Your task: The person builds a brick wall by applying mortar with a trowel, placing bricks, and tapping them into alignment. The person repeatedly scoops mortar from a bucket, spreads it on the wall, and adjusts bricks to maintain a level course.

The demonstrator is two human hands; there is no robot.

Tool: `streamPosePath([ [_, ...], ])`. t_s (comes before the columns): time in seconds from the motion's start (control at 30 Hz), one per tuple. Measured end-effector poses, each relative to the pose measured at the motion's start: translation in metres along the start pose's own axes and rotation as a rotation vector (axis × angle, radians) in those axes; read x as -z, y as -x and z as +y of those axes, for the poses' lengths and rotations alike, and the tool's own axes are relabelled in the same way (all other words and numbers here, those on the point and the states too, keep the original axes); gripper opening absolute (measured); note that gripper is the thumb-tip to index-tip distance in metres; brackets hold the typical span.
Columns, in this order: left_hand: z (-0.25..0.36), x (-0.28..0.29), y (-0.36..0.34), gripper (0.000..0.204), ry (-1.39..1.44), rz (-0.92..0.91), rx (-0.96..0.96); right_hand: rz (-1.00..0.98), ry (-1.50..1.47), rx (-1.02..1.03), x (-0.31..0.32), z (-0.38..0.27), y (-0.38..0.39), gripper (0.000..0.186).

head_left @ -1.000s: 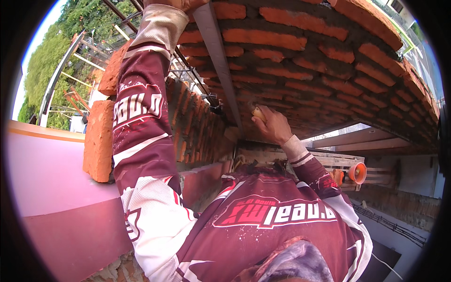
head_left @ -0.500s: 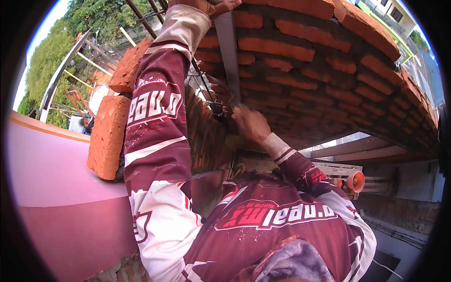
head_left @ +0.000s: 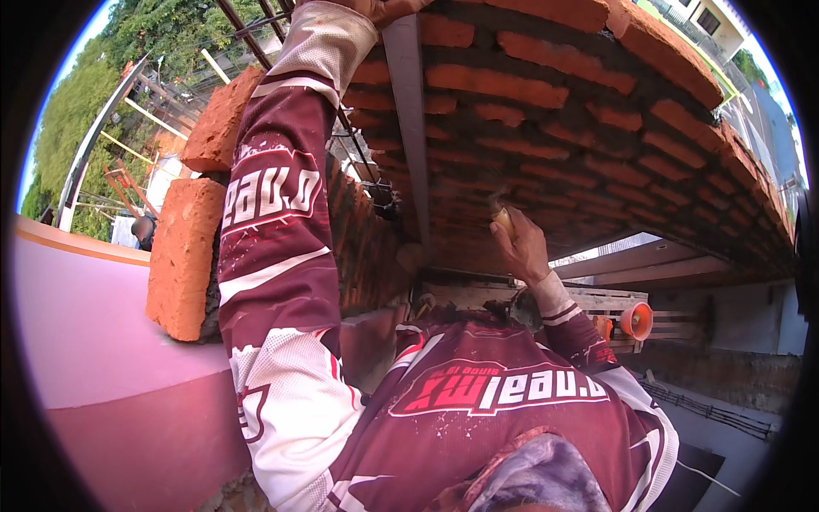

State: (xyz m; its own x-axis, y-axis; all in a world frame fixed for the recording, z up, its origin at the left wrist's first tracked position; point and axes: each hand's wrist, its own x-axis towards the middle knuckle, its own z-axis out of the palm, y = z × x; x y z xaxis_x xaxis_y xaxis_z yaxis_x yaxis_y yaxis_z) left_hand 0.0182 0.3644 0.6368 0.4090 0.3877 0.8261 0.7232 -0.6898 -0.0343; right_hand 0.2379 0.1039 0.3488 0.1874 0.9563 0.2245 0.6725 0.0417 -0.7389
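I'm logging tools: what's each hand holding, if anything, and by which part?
Right hand: a tool, by its pale handle. Left hand: cropped, so cannot tell.

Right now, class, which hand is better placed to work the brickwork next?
Likely the right hand: it grips a pale handle near the brickwork; the left hand is up by the grey bar.

Overhanging brickwork [head_left: 546, 145] closes off the space above the right hand [head_left: 522, 250]. To that hand's left, a gap opens as far as the long grey bar [head_left: 407, 128]. Beyond it, the left sleeve [head_left: 277, 192] bars the way, flanked by steel rods [head_left: 246, 36] and orange bricks [head_left: 182, 256]. A bucket [head_left: 636, 321] stands near the right sleeve [head_left: 573, 331].
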Motion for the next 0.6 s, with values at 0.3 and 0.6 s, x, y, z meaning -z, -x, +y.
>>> streamPosePath([
  [0.3, -0.009, -0.003, -0.002, 0.065, 0.044, 0.047, -0.074, 0.035, 0.11, 0.054, 0.026, 0.006, -0.033, 0.035],
  [0.6, -0.03, -0.019, 0.003, 0.076, -0.051, 0.126, -0.217, -0.246, 0.225, -0.073, 0.019, 0.026, -0.021, 0.044],
])
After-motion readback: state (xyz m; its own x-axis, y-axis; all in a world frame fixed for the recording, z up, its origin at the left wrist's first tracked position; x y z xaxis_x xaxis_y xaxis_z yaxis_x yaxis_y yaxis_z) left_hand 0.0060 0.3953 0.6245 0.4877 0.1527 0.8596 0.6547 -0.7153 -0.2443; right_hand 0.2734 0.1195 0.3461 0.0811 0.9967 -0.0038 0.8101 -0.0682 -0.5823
